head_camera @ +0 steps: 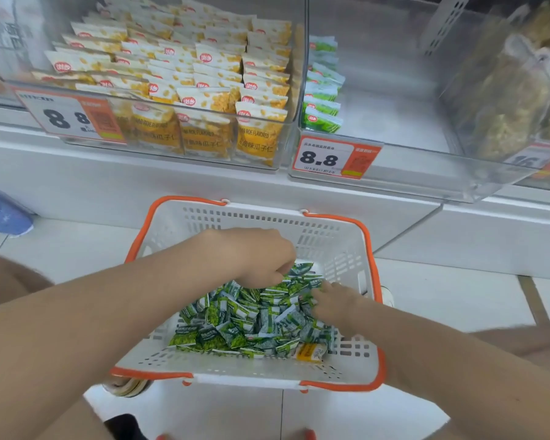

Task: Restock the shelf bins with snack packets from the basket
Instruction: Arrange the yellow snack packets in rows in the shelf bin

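We log: blue shoe (5, 214) at far left | white tiled floor (442, 300) beneath it | orange-and-white price tag (335, 158) reading 8.8, centre | perforated white upright (448, 23), top right

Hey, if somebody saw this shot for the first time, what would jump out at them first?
The white, orange-rimmed basket at centre, heaped with green packets, the left hand gripping some and the right hand among them. Above it, the middle bin looks nearly bare, just a row of green packs along its left wall, beside a bin packed with yellow packets.
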`<state>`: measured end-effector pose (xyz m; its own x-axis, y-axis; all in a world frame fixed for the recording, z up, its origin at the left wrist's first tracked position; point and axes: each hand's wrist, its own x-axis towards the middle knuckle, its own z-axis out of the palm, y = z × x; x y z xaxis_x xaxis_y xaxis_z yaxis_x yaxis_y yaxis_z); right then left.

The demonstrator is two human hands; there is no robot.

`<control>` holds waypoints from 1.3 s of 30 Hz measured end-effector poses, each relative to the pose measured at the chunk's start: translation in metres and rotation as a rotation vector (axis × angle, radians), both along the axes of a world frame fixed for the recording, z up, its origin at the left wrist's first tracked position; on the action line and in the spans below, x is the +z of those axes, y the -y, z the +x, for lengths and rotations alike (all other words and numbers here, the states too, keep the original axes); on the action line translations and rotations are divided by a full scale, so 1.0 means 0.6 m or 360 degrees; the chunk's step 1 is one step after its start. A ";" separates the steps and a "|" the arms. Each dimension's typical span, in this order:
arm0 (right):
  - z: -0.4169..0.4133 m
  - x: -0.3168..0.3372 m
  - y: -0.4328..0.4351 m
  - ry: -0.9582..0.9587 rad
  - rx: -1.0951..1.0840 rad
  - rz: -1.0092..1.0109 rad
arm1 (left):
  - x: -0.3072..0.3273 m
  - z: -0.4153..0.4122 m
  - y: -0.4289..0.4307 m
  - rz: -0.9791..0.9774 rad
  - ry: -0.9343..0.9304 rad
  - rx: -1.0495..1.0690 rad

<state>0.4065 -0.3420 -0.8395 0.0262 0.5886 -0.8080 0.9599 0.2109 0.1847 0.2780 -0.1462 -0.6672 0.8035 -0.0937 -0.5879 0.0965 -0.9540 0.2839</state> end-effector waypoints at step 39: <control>-0.029 0.527 -0.253 -0.0425 -0.0618 0.2345 | 0.206 -0.036 -0.213 0.0262 0.1572 0.0942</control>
<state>0.3892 -0.1901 -0.5233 0.3151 0.8323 0.4560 0.9485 -0.2593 -0.1820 0.2563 -0.0183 -0.5436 0.8116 0.4690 0.3484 0.3454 -0.8662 0.3612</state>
